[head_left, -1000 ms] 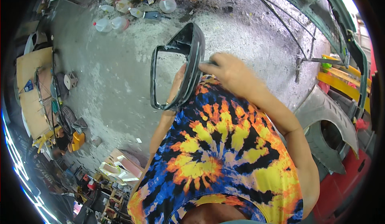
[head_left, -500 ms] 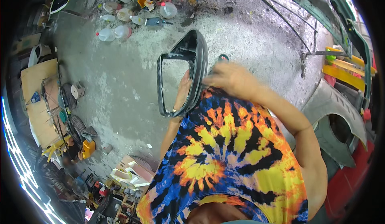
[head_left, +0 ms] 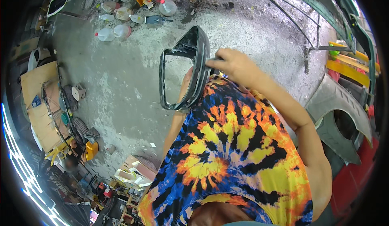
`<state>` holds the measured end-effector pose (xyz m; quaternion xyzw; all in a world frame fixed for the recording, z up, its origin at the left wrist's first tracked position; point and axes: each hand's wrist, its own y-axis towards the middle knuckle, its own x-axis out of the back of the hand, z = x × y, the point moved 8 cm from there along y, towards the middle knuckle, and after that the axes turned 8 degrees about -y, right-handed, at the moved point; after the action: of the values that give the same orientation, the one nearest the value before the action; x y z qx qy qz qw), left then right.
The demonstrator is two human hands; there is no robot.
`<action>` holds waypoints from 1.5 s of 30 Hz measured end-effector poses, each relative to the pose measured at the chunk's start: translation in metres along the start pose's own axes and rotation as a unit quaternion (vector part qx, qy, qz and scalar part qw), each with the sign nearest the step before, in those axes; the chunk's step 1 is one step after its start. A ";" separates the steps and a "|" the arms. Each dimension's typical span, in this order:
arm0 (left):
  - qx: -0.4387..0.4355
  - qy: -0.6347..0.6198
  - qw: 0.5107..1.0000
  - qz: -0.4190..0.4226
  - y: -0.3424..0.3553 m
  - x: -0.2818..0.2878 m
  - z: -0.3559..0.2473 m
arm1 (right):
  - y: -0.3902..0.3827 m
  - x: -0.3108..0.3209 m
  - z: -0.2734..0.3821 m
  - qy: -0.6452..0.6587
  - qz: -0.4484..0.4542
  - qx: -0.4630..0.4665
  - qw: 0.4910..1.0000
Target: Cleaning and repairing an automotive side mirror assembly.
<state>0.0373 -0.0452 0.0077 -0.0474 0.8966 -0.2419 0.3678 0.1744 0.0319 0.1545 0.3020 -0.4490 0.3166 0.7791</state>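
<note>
A black car side mirror housing (head_left: pixel 197 70), hollow with an open frame, is held upright in front of my chest. My left hand (head_left: pixel 187 82) grips it from behind; part of that hand shows through the opening, and the rest is hidden by the rim. On the housing's right outer face, the fingers of my right hand (head_left: pixel 234 66) are bent and pressed together, the fingertips touching the surface. Something dark shows under those fingers, too small and covered to name.
Plastic jugs (head_left: pixel 106 34) and other litter lie on the concrete floor ahead. A grey car fender (head_left: pixel 344 104) stands at the right, near a metal frame (head_left: pixel 330 48). Cardboard (head_left: pixel 38 100), a yellow container (head_left: pixel 91 150) and several tools line the left side.
My right hand has shifted slightly right along the housing's outer face, and its blur has lessened. The housing has risen a little in the picture, still in my left hand.
</note>
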 end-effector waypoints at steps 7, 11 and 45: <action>0.013 0.015 1.000 0.015 0.000 -0.001 0.001 | -0.002 0.003 0.007 0.003 -0.012 0.001 1.000; 0.021 0.024 0.999 0.026 0.002 -0.003 0.000 | -0.004 0.000 -0.007 0.033 -0.007 0.015 0.999; 0.119 -0.167 0.967 0.149 0.011 0.022 0.042 | -0.011 -0.004 0.005 0.011 -0.013 -0.004 1.000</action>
<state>0.0511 -0.0579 -0.0380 0.0910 0.7844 -0.2776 0.5472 0.1783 0.0205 0.1514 0.3014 -0.4381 0.3084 0.7888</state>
